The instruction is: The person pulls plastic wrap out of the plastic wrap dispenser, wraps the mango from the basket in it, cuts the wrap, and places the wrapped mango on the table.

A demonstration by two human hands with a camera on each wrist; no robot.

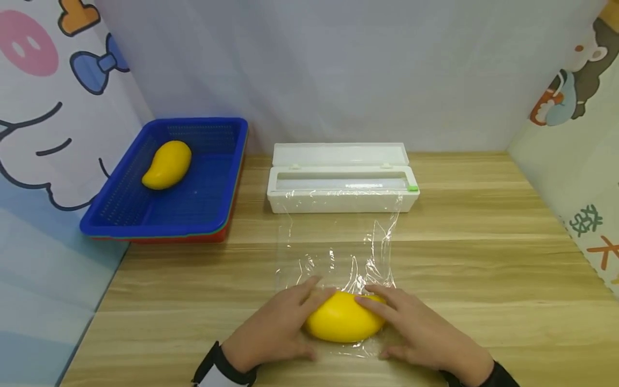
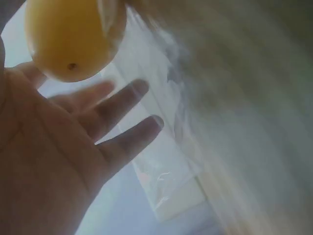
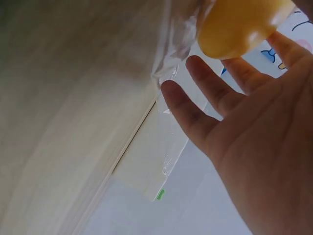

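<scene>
A yellow mango [image 1: 345,318] lies on a sheet of clear cling film [image 1: 333,252] near the front of the table. My left hand [image 1: 285,322] is at its left end, index finger touching the upper side and thumb low beside it. On the other end, my right hand [image 1: 416,328] rests its fingertips on the mango's top, its thumb down by the film. Both wrist views show the left palm [image 2: 49,142] and right palm [image 3: 269,142] with fingers spread and fairly straight. From the mango the film runs back to a white cling film box [image 1: 343,202], its lid raised.
A blue basket [image 1: 227,185] stands at the back left, stacked on a red one [image 1: 220,235], with another mango [image 1: 167,164] inside. The box has a green slider [image 1: 412,188] at its right end. Patterned curtains hang around the wooden table [image 1: 483,242].
</scene>
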